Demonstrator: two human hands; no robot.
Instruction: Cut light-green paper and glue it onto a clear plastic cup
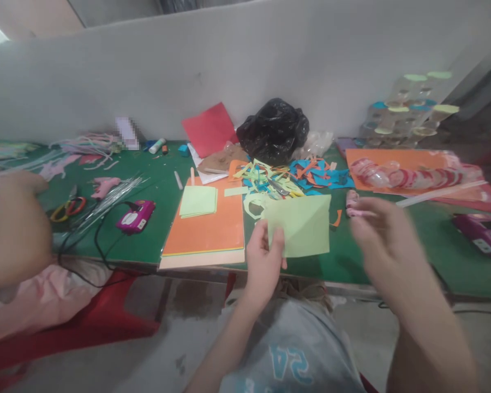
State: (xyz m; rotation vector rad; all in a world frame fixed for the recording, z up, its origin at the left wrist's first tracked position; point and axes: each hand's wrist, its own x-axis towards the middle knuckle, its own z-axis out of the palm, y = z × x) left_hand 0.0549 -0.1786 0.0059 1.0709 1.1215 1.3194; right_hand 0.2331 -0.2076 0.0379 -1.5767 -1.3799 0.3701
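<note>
A light green paper sheet (305, 226) is pinched at its lower left edge by my left hand (265, 254), thumb in front and fingers behind. My right hand (376, 234) is off to the right of the sheet, blurred, with its fingers beside a small pink object (352, 203) at the green table's surface; whether it grips anything is hidden by the blur. Left of the sheet, a stack of light green squares (198, 200) lies on orange paper (204, 234). Green, blue and orange paper scraps (265, 177) are heaped behind the sheet.
A black plastic bag (274, 128) and red paper (209, 130) stand behind. Purple power strips (136, 216) lie left and right. Scissors (68, 210) and a pink glue gun (105, 187) are at left, near another person's arm (22, 234). Clear cups (405, 117) are stacked back right.
</note>
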